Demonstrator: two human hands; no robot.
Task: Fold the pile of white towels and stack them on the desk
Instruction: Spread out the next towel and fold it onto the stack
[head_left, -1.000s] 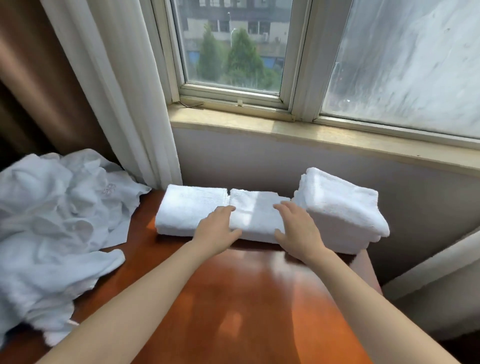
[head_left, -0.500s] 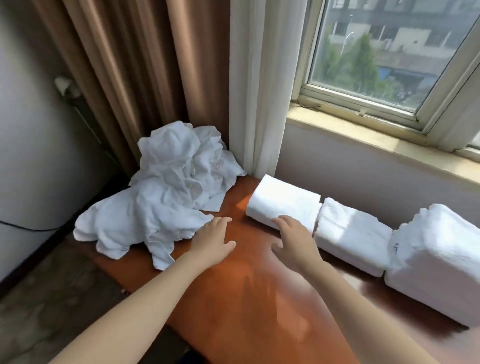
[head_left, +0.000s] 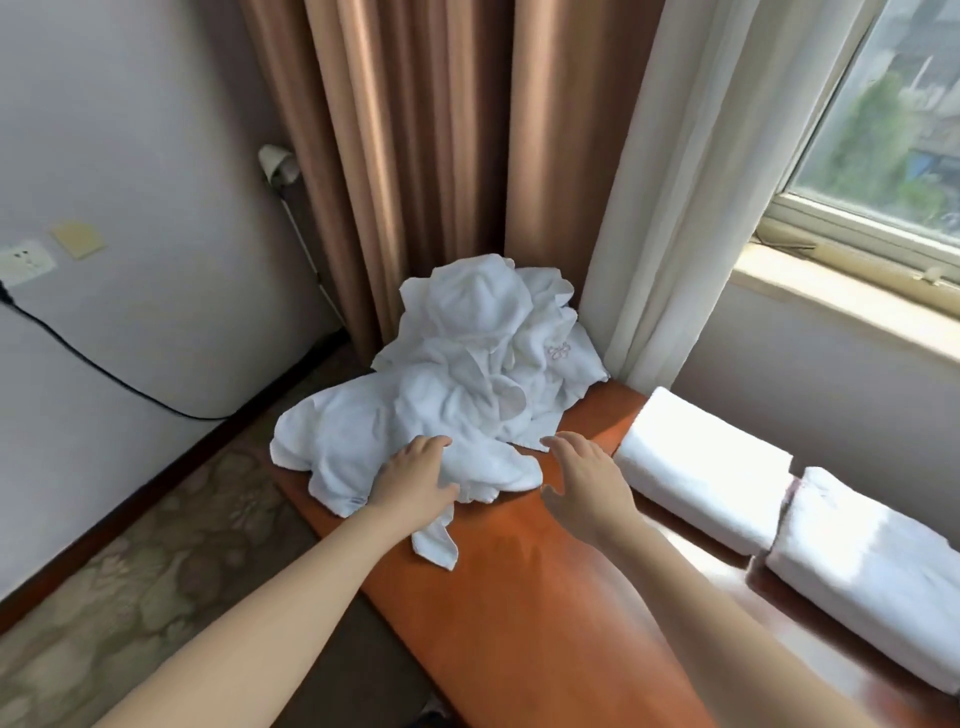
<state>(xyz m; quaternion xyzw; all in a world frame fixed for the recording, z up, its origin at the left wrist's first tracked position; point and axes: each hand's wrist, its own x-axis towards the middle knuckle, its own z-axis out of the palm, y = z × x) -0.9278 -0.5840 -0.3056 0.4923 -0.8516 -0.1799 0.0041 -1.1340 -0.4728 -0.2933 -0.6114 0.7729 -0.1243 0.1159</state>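
Towels (head_left: 457, 374), crumpled terry with unreadable pink embroidery (head_left: 560, 352), under my flat left hand (head_left: 415, 478); right hand (head_left: 587, 483) spread beside.

You have a brown curtain (head_left: 415, 156) hanging in folds at the rear, with a white curtain (head_left: 701, 182) just beside it on the right. Further right is a window (head_left: 883, 130) above a pale sill (head_left: 831, 280). On your left wall are a white socket (head_left: 23, 262), a beige plate (head_left: 78, 239) near it, and a black cable (head_left: 104, 371) sloping down toward the dark skirting board (head_left: 130, 504). A small white fitting (head_left: 278, 163) sits beside the brown curtain. Patterned carpet (head_left: 156, 571) covers the floor.
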